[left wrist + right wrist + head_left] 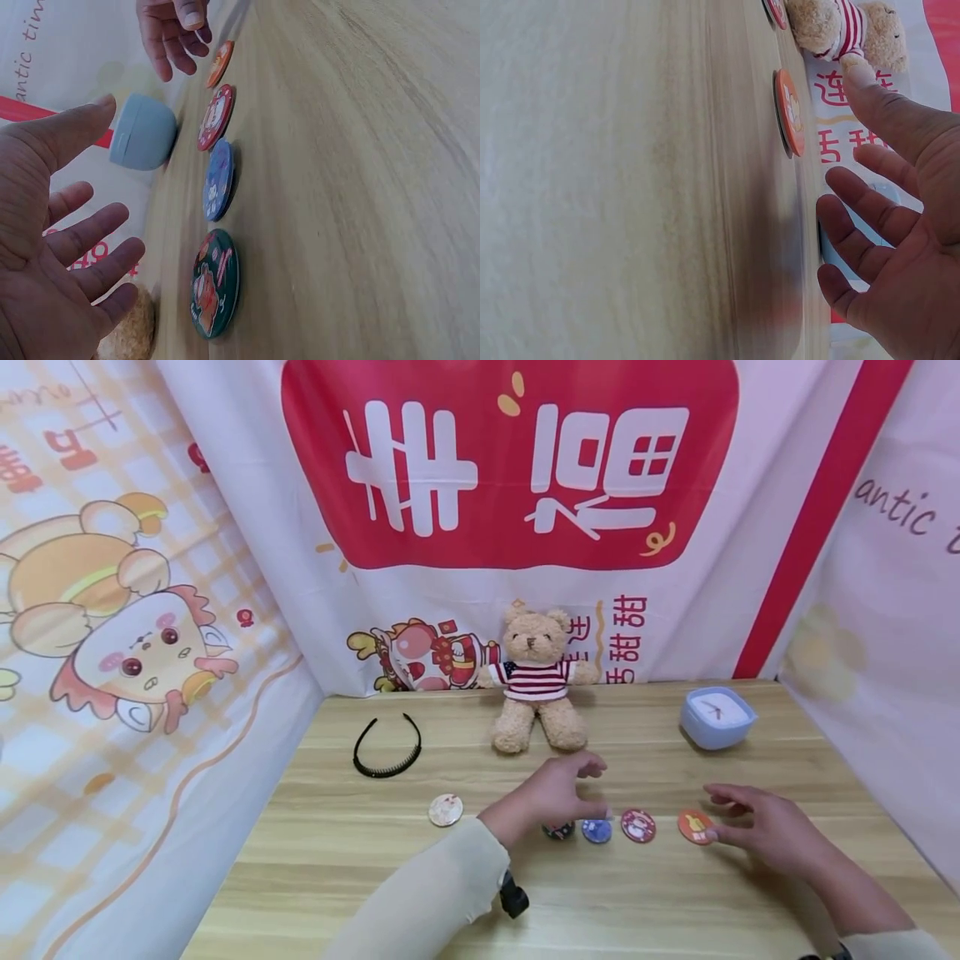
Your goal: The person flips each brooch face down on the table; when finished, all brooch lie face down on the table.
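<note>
Several round badges lie in a row on the wooden table: a dark green one (214,285), a blue one (219,180), a red one (638,826) and an orange one (695,827). Over the green and blue badges hovers my left hand (558,789), fingers loosely spread and holding nothing. My right hand (776,827) is just right of the orange badge, its thumb close to the rim in the head view. The right wrist view shows that thumb apart from the badge and the palm bare. A pale badge (446,810) lies farther left, apart from the row.
A teddy bear (534,681) in a striped shirt sits against the back curtain. To its left lies a black headband (387,768). A light blue clock (717,718) stands at the back right. Printed cloth walls (247,610) border the wooden table (322,877).
</note>
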A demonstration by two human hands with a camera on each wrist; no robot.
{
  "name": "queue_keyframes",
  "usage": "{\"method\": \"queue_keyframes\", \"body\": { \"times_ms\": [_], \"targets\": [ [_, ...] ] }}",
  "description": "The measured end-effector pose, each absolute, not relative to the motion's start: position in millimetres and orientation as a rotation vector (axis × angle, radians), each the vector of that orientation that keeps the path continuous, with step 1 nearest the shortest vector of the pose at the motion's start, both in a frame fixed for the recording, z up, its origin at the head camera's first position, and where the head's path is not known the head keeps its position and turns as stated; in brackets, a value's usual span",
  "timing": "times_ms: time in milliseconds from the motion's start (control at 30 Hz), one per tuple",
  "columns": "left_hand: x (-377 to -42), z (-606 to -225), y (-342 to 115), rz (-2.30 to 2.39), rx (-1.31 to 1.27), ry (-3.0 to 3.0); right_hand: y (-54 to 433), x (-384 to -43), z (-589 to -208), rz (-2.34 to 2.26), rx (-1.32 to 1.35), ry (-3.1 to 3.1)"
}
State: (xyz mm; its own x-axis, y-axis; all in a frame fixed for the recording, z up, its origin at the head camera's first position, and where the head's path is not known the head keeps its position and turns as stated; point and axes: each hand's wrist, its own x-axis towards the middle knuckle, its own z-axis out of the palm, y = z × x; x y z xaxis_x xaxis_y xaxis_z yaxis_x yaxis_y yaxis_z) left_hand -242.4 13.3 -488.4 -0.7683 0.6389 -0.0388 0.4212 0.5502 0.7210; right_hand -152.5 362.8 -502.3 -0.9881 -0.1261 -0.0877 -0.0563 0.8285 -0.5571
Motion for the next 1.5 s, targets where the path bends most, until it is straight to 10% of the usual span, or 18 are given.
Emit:
{"method": "queue_keyframes", "body": {
  "times_ms": [1500],
  "targets": [
    [-240,-511,111,0.735,0.995,2.604,362,-157,-522,-0.879,-0.173,2.953]
  ]
}}
